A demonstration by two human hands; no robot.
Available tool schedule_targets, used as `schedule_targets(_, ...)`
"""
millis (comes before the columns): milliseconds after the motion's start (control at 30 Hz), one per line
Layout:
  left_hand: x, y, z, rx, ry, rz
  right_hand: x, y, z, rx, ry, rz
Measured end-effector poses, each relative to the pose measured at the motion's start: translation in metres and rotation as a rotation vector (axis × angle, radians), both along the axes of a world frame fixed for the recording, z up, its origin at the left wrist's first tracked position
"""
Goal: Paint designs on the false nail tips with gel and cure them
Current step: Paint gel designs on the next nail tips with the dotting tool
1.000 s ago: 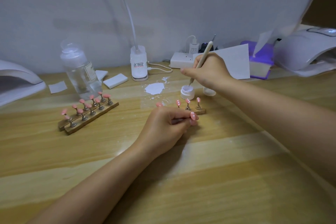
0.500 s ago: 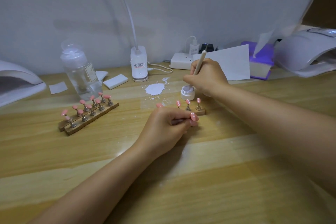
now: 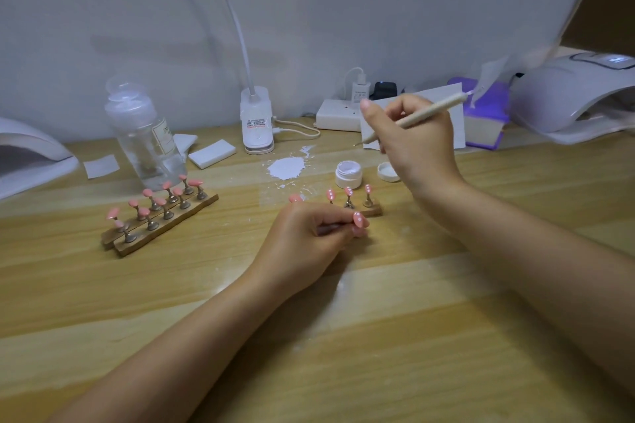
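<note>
2 curing lamps [image 3: 567, 96] on wooden table [image 3: 412, 336], white backdrop [image 3: 378, 10].

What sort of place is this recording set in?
Most likely a home or small nail-art workstation: a wooden desk against a draped white backdrop. Curing lamps sit at both edges, racks of pink nail tips stand on wooden strips, and an open gel pot sits near the right hand, which holds a dotting pen.

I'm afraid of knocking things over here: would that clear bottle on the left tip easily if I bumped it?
Probably yes. The clear bottle stands tall on a narrow base. It looks mostly empty, so likely light. It would likely fall onto the nail stands right before it.
</note>
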State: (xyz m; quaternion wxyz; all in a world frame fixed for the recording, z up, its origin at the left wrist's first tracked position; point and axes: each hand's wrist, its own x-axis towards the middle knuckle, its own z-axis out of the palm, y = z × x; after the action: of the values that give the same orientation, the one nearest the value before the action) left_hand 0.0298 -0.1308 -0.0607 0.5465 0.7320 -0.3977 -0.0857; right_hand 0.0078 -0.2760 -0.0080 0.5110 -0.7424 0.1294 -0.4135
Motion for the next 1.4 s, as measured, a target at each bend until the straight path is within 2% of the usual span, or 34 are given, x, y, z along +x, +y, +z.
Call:
schedule_targets(133, -0.001, 0.000, 0.001, 0.000, -0.005, 0.004, -0.030, 0.018, -0.017, 0.204, -0.038, 0.172)
schedule_targets(300, -0.001, 0.001, 0.002, 0.006, -0.044, -0.014, -0.045, 0.027, -0.035, 0.354, -0.025, 0.193)
schedule_targets(533, -0.001, 0.002, 0.001, 0.016, -0.063, -0.040, -0.048, 0.032, -0.033, 0.275, -0.022, 0.315)
schedule_targets(1167, 0.000, 0.002, 0.002, 0.056, -0.091, -0.008, -0.049, 0.036, -0.028, 0.233, 0.001, 0.341)
schedule_targets(1400, -0.001, 0.002, 0.002, 0.051, -0.038, 0.001, -0.048, 0.034, -0.030, 0.248, 0.008, 0.359)
